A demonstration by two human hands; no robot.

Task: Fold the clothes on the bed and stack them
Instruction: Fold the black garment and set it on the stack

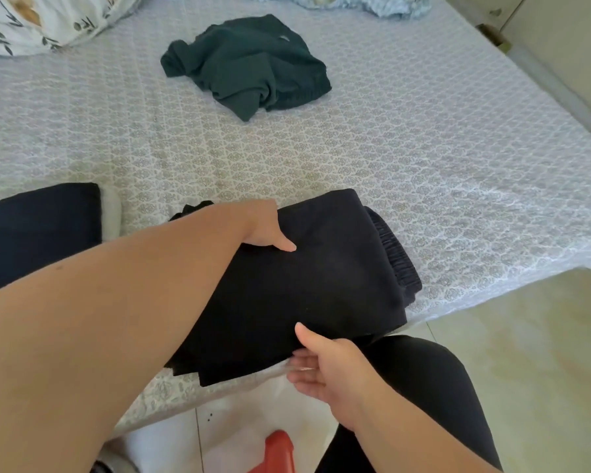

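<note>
Both hands grip black folded garment (307,285) at bed (423,165) edge — left hand (267,230) far side, right hand (325,363) near edge.

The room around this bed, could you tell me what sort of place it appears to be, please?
Most likely a home bedroom. A bed with a patterned cover fills the view, a floral pillow lies at its far left corner, and a crumpled dark green garment waits on it. Pale floor tiles show beside the bed.
</note>
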